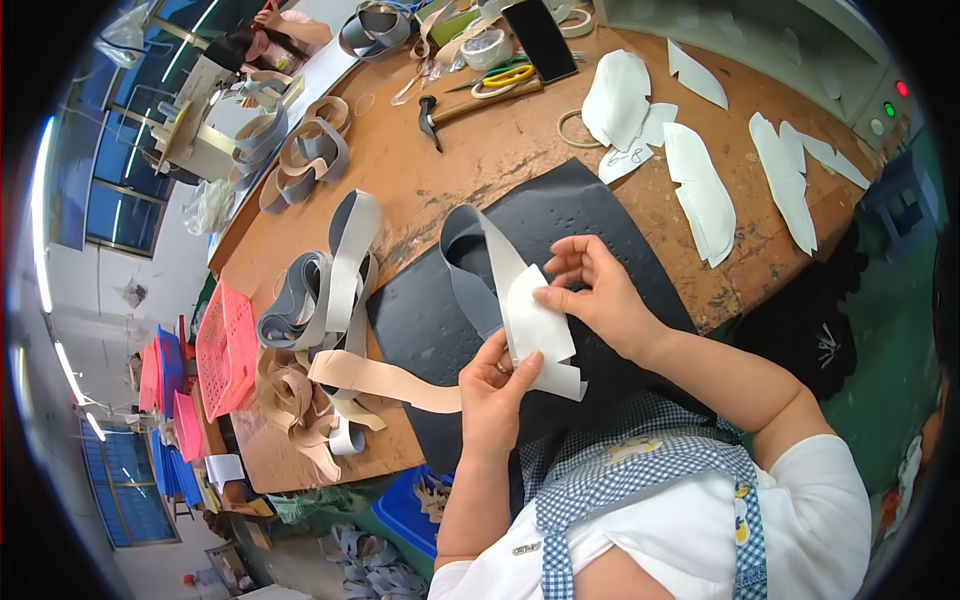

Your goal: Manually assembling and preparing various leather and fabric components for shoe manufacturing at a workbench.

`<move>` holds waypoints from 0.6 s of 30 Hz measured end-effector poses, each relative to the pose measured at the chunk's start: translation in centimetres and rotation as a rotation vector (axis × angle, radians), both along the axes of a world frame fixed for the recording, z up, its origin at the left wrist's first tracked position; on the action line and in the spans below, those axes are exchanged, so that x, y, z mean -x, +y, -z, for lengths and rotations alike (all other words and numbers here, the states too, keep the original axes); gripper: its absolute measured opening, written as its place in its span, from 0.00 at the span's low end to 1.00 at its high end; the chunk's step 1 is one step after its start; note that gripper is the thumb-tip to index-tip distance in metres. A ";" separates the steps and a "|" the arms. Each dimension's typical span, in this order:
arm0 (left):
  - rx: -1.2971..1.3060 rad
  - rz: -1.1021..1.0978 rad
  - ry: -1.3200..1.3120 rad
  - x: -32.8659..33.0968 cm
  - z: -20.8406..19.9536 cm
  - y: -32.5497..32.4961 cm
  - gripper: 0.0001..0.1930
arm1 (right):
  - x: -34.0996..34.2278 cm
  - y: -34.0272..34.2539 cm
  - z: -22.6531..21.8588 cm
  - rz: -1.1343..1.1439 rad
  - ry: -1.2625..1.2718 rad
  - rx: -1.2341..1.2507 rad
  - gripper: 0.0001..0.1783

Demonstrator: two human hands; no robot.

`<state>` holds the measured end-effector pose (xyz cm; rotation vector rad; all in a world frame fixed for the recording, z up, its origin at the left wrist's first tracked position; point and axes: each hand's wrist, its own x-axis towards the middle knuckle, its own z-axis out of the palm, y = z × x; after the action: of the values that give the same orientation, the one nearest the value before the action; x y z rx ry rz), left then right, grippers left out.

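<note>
White piece, over black mat, lies along grey strip, long axis slanting far left to near right. Left hand pinches its near half; right hand beyond, thumb touching far right edge, grip unclear.

Pink basket, black phone.

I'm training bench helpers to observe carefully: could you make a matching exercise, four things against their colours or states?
Things:
1. Mat
2. Left hand
3. Mesh basket
4. Hammer

Colours or states:
A. pink
B. lying near the scissors
C. black
D. thumb on a white piece

Pairs: 1-C, 2-D, 3-A, 4-B
</note>
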<state>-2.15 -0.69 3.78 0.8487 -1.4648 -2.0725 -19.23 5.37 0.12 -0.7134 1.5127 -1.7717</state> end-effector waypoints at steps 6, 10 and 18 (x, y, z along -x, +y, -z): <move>-0.083 0.102 0.032 -0.4 -0.3 -0.5 0.21 | 2.0 -0.5 -1.9 -0.160 -0.364 0.003 0.36; 0.188 0.146 -0.223 -1.4 -1.7 -2.8 0.16 | 3.0 0.0 -3.8 -0.173 0.007 -0.221 0.37; 1.675 0.091 -0.323 2.4 -7.3 -2.5 0.18 | 1.2 0.1 -5.6 -0.433 0.799 -0.013 0.39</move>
<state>-4.51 -3.18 11.05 0.3178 -2.5620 -0.1794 -20.47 5.46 5.70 -1.7331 1.6602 -1.1871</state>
